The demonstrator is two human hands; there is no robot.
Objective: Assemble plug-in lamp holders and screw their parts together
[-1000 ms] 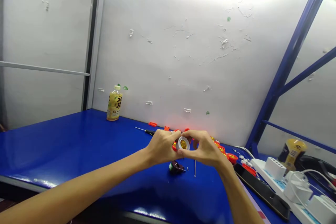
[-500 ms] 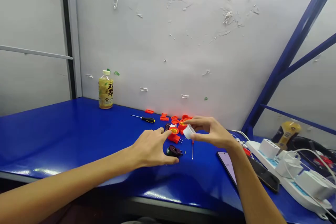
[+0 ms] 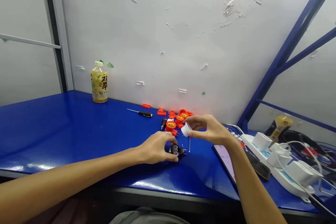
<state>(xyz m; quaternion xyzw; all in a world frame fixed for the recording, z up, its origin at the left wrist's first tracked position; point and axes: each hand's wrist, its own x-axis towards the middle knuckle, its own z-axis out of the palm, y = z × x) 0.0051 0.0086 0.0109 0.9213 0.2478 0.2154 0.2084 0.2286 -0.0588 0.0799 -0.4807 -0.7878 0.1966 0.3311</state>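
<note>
In the head view, my right hand (image 3: 206, 130) pinches a small white cup-shaped piece (image 3: 186, 129) between thumb and fingers, lifted over the table. To its left, my left hand (image 3: 159, 148) closes thumb and index finger around a dark plug-in lamp holder (image 3: 176, 150), whose round opening faces me and whose pins point right. Just behind lies an orange lamp holder (image 3: 171, 126) with a brass-coloured thread and two pins. A thin red-handled screwdriver (image 3: 189, 144) rests on the table below the white piece.
Further back are more orange parts (image 3: 161, 111) and a black-yellow screwdriver (image 3: 145, 114). A yellow drink bottle (image 3: 99, 83) stands at the left by the wall. On the right lie a lit phone (image 3: 225, 161), a darker phone (image 3: 258, 166) and a white power strip (image 3: 282, 175) with chargers and cables.
My left hand has closed on the dark lamp holder, which has turned so its opening faces me. My right hand still holds the white piece. The view has shifted slightly.
</note>
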